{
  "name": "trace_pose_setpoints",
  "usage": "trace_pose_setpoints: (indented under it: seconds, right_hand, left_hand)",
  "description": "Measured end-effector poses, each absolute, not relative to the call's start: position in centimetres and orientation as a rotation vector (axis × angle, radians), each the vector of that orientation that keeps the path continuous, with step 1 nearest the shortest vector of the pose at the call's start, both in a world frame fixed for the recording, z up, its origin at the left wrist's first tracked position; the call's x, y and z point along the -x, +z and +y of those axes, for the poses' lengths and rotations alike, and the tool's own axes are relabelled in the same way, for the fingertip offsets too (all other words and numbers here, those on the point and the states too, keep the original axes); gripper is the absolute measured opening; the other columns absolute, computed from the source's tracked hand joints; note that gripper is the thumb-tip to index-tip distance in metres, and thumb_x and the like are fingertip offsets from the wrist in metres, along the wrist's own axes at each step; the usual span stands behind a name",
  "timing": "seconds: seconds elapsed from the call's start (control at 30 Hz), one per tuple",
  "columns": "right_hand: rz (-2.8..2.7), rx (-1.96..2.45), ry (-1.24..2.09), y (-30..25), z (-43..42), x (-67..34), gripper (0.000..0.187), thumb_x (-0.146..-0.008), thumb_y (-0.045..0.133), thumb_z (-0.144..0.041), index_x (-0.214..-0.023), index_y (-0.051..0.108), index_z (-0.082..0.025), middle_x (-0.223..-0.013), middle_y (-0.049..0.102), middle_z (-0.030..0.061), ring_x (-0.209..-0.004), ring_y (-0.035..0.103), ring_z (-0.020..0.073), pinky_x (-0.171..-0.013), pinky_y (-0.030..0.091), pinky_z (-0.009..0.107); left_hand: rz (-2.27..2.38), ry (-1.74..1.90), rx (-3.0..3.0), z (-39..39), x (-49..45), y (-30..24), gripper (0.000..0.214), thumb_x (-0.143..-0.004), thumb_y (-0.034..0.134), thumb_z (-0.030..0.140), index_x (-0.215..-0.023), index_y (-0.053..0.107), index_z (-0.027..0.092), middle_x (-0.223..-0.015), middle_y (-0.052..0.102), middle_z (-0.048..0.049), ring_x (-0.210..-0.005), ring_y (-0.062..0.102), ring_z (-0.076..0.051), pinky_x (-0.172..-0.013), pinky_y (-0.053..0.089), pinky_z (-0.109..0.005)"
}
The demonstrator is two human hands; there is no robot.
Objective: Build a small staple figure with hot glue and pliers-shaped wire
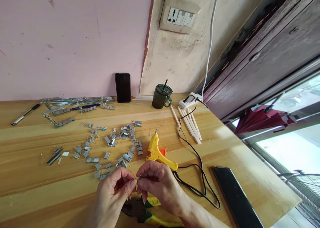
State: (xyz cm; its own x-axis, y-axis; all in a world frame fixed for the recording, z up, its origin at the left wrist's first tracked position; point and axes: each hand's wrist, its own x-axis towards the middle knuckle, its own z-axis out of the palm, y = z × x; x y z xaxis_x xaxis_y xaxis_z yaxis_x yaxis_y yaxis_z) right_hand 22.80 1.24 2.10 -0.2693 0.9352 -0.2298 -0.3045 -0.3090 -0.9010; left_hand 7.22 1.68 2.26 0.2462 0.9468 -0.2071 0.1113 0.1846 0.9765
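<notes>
My left hand (115,189) and my right hand (162,184) meet low in the view, thumbs and forefingers pinched together. A tiny thing sits at the fingertips, mostly hidden and too small to name. Below the hands lie pliers (152,218) with yellow and green handles, partly covered by my right hand. Just beyond my right hand rests a yellow glue gun (155,149), its nozzle facing the wall. Many small grey metal staple-like pieces (128,156) are scattered ahead and to the left on the wooden table (37,191).
Linked metal pieces (64,122) and thin wires lie at the back left by a pen (26,114). A phone (123,87) leans on the wall near a lidded mug (162,96). Glue sticks (188,123), a power strip (190,101), a black cord (202,164) and another phone (236,196) lie right.
</notes>
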Motion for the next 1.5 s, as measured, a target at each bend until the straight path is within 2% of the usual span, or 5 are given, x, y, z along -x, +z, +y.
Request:
trace_pose_setpoints:
  seconds: [0.17, 0.33, 0.67, 1.17, 1.5]
  right_hand:
    - [-0.803, 0.815, 1.809, 1.0, 1.7, -22.8, 0.038, -0.071, 0.074, -0.04, -0.092, 0.054, -0.016, -0.06, 0.069, 0.0009, -0.041, 0.06, 0.0106, -0.042, 0.046, 0.019]
    - [-0.742, 0.859, 1.803, 1.4, 2.0, -23.0, 0.032, -0.078, 0.066, -0.046, -0.077, 0.056, -0.015, -0.058, 0.068, 0.002, -0.041, 0.059, 0.0091, -0.042, 0.045, 0.018]
    - [-0.82, 0.893, 1.995, 1.5, 1.9, -22.8, 0.037, -0.071, 0.068, -0.048, -0.066, 0.057, -0.013, -0.052, 0.064, 0.0019, -0.032, 0.051, 0.0077, -0.033, 0.04, 0.017]
    - [-1.416, 1.305, 1.108, 2.3, 0.1, -22.1, 0.01, -0.076, 0.051, -0.019, -0.073, 0.06, -0.015, -0.059, 0.056, 0.0, -0.052, 0.052, 0.0116, -0.049, 0.045, 0.023]
    - [-0.95, 1.139, 1.431, 1.9, 0.5, -21.8, 0.028, -0.078, 0.063, -0.042, -0.071, 0.054, -0.016, -0.054, 0.053, -0.0035, -0.045, 0.045, 0.007, -0.046, 0.041, 0.019]
  left_hand:
    - [1.182, 0.93, -1.198, 1.7, -7.0, 2.4, 0.022, -0.075, 0.065, 0.037, -0.064, 0.061, 0.019, -0.055, 0.054, 0.0049, -0.05, 0.048, -0.01, -0.048, 0.042, -0.016]
    - [1.204, 1.012, -1.179, 1.7, -6.8, 2.3, 0.02, -0.076, 0.064, 0.037, -0.067, 0.062, 0.02, -0.054, 0.055, 0.005, -0.049, 0.049, -0.01, -0.048, 0.043, -0.016]
    - [1.219, 1.009, -1.342, 1.7, -7.1, 2.4, 0.016, -0.075, 0.064, 0.03, -0.062, 0.062, 0.02, -0.054, 0.057, 0.0048, -0.051, 0.054, -0.01, -0.05, 0.046, -0.015]
    - [1.239, 0.993, -1.341, 1.4, -7.1, 2.1, 0.014, -0.076, 0.064, 0.033, -0.071, 0.068, 0.021, -0.056, 0.063, 0.0035, -0.052, 0.058, -0.012, -0.05, 0.049, -0.015]
    - [1.288, 1.151, -1.53, 0.8, -7.6, 1.8, 0.014, -0.077, 0.063, 0.033, -0.069, 0.069, 0.023, -0.062, 0.069, 0.0008, -0.055, 0.066, -0.016, -0.056, 0.054, -0.02]
